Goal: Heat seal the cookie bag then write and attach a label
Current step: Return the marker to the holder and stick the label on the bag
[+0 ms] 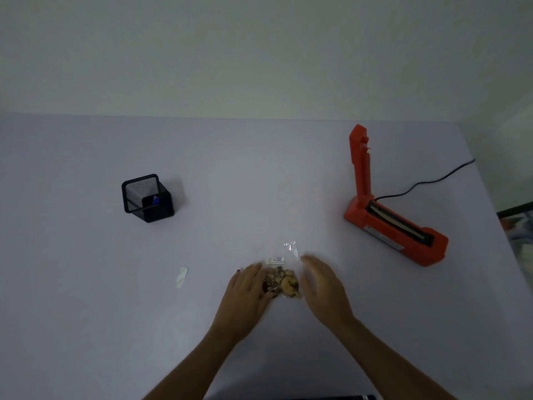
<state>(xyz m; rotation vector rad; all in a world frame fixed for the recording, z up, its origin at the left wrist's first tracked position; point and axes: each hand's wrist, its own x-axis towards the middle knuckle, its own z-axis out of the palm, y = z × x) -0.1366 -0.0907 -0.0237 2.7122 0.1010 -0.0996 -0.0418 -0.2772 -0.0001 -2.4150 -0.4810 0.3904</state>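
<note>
A clear cookie bag (282,280) lies flat on the white table (86,284) near the front middle, cookies bunched at its near end. A small white label (275,260) with blue writing sits on the bag above the cookies. My left hand (248,293) rests flat against the bag's left side, fingers touching it. My right hand (321,284) hovers just right of the bag, fingers spread and blurred, holding nothing. The orange heat sealer (395,226) stands at the right with its arm raised.
A black mesh pen holder (147,198) with a blue pen inside stands at the left. A peeled strip of label backing (182,277) lies left of my hands. The sealer's black cord (427,180) runs off the right table edge.
</note>
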